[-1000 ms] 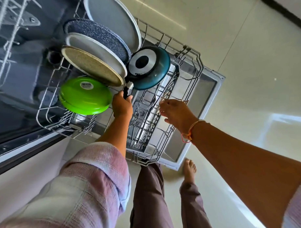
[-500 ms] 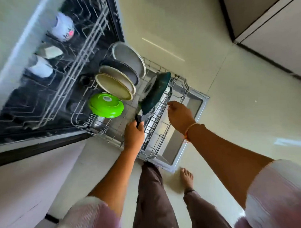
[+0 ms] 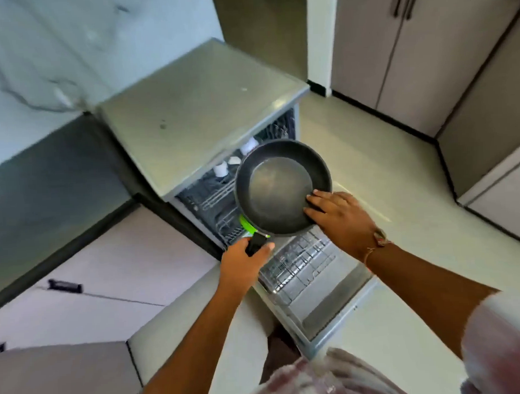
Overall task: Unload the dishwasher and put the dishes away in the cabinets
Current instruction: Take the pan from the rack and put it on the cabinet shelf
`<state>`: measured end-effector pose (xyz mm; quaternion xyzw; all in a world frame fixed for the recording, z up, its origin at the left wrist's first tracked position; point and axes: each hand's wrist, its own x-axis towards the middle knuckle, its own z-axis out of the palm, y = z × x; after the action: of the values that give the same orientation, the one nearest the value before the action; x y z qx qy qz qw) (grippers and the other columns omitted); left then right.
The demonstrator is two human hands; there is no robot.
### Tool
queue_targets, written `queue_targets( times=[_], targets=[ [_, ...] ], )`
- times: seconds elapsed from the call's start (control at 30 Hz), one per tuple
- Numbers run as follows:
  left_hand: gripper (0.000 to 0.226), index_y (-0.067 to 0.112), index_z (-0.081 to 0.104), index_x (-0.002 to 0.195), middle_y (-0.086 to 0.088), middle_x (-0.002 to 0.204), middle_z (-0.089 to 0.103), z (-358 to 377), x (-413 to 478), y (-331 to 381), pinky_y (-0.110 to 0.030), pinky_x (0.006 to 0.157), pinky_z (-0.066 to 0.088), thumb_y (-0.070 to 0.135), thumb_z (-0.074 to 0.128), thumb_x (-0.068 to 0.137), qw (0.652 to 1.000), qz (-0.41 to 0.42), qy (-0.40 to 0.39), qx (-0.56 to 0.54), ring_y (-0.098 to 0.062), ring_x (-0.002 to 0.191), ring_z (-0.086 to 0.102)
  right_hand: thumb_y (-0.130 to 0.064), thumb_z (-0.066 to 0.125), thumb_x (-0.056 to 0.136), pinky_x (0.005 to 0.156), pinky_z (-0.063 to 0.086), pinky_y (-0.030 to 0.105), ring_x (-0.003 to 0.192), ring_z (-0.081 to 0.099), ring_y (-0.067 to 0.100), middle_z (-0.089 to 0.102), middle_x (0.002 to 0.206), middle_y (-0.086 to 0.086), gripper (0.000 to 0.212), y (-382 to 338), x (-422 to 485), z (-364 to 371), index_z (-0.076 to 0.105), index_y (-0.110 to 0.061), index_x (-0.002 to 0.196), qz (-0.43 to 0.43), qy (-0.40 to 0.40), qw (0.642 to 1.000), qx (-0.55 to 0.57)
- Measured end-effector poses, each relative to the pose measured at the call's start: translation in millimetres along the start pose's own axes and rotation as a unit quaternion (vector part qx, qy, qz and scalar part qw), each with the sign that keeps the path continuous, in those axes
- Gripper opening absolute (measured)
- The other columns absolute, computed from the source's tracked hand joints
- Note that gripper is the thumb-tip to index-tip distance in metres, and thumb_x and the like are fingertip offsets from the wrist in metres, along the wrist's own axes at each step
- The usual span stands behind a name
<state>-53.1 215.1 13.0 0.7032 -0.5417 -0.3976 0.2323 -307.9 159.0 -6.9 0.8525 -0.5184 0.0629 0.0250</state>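
Note:
A dark frying pan (image 3: 277, 181) is held level above the open dishwasher (image 3: 208, 110), its inside facing up. My left hand (image 3: 243, 262) grips its black handle (image 3: 256, 243). My right hand (image 3: 339, 217) rests flat on the pan's near right rim, fingers lying into the bowl. Under the pan a sliver of the green bowl (image 3: 246, 225) shows in the lower rack (image 3: 299, 263). White cups (image 3: 222, 168) sit in the upper rack, partly hidden by the pan.
The dishwasher door (image 3: 339, 300) lies open toward my legs. A marble counter (image 3: 27, 63) runs along the left, with lower cabinet drawers (image 3: 88, 291) below it. Tall grey cabinets (image 3: 401, 44) stand at the back right across pale floor.
The pan came up out of the lower rack and turned face up. My right hand moved from the rack onto the pan's rim. The view rose and pulled back from the dishwasher.

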Motion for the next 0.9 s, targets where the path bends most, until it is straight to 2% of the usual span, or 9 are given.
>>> queue_targets(
  times=[0.07,0.13,0.23,0.4,0.57,0.67,0.77,0.83,0.9],
  targets=[
    [0.029,0.024,0.058,0.082,0.001,0.071,0.059,-20.2,-36.9,8.0,-0.036,0.059,0.051,0.048,0.073,0.079,0.999,0.013,0.018,0.024,-0.019,0.064,0.056,-0.020,0.071,0.083,0.109,0.031,0.047,0.131,0.050,0.023,0.059,0.137,-0.001,0.043,-1.5,-10.2,-31.0,0.066,-0.027,0.124,-0.061,0.068,0.996,-0.011],
    [0.026,0.025,0.061,0.094,0.002,0.079,0.064,-40.2,-67.1,13.0,-0.036,0.063,0.057,0.043,0.073,0.080,0.997,0.019,0.050,0.057,-0.018,0.071,0.062,-0.020,0.063,0.087,0.105,0.034,0.047,0.121,0.058,0.021,0.067,0.124,-0.004,0.030,-7.4,-11.4,-55.0,0.071,-0.027,0.115,-0.128,0.143,0.981,-0.007],
    [0.018,0.026,0.063,0.098,0.004,0.082,0.065,-82.5,-114.1,16.2,-0.036,0.069,0.056,0.034,0.070,0.084,0.986,0.032,0.123,0.104,-0.018,0.075,0.062,-0.021,0.051,0.092,0.099,0.040,0.044,0.108,0.065,0.020,0.072,0.110,-0.006,0.026,-38.5,0.3,-91.4,0.074,-0.025,0.104,-0.223,0.228,0.948,0.011],
    [0.022,0.031,0.063,0.101,0.008,0.087,0.069,-170.9,-189.9,16.7,-0.036,0.069,0.054,0.046,0.064,0.085,0.949,0.019,0.239,0.205,-0.014,0.076,0.062,-0.014,0.063,0.089,0.090,0.041,0.040,0.098,0.066,0.022,0.072,0.099,-0.005,0.014,-123.3,33.4,-149.7,0.072,-0.024,0.092,-0.310,0.340,0.886,0.066],
    [0.029,0.034,0.057,0.100,0.012,0.093,0.060,-258.7,-275.3,22.9,-0.036,0.066,0.051,0.060,0.056,0.085,0.863,-0.023,0.342,0.371,-0.015,0.085,0.060,-0.024,0.064,0.087,0.089,0.040,0.037,0.091,0.064,0.023,0.070,0.092,-0.005,0.009,-222.0,62.4,-209.7,0.070,-0.025,0.094,-0.384,0.360,0.843,0.110],
    [0.027,0.034,0.057,0.105,0.011,0.098,0.058,-300.9,-327.8,22.0,-0.031,0.063,0.048,0.056,0.054,0.089,0.804,-0.059,0.393,0.442,-0.015,0.091,0.059,-0.027,0.068,0.084,0.085,0.042,0.036,0.086,0.064,0.025,0.070,0.090,-0.002,0.013,-287.0,73.4,-244.4,0.070,-0.022,0.095,-0.427,0.355,0.820,0.139],
    [0.031,0.034,0.057,0.120,0.010,0.107,0.062,-338.9,-385.6,9.8,-0.034,0.072,0.052,0.047,0.054,0.092,0.743,-0.076,0.448,0.491,-0.018,0.099,0.060,-0.022,0.078,0.080,0.084,0.049,0.039,0.088,0.066,0.025,0.071,0.093,0.000,0.018,-359.3,74.8,-281.7,0.071,-0.021,0.097,-0.457,0.354,0.800,0.159],
    [0.035,0.035,0.057,0.125,0.010,0.110,0.066,-362.6,-424.6,-0.5,-0.034,0.072,0.052,0.043,0.057,0.091,0.704,-0.089,0.469,0.525,-0.020,0.098,0.061,-0.024,0.085,0.072,0.081,0.052,0.040,0.085,0.067,0.025,0.072,0.091,-0.002,0.025,-404.7,71.1,-307.1,0.073,-0.022,0.093,-0.475,0.362,0.782,0.179],
    [0.033,0.037,0.060,0.120,0.012,0.105,0.068,-386.1,-467.5,-11.5,-0.033,0.068,0.050,0.041,0.062,0.088,0.662,-0.129,0.484,0.557,-0.021,0.092,0.061,-0.027,0.085,0.072,0.078,0.052,0.039,0.084,0.066,0.023,0.072,0.089,-0.007,0.023,-453.5,63.2,-331.7,0.073,-0.025,0.092,-0.496,0.370,0.760,0.198]
  ],
)
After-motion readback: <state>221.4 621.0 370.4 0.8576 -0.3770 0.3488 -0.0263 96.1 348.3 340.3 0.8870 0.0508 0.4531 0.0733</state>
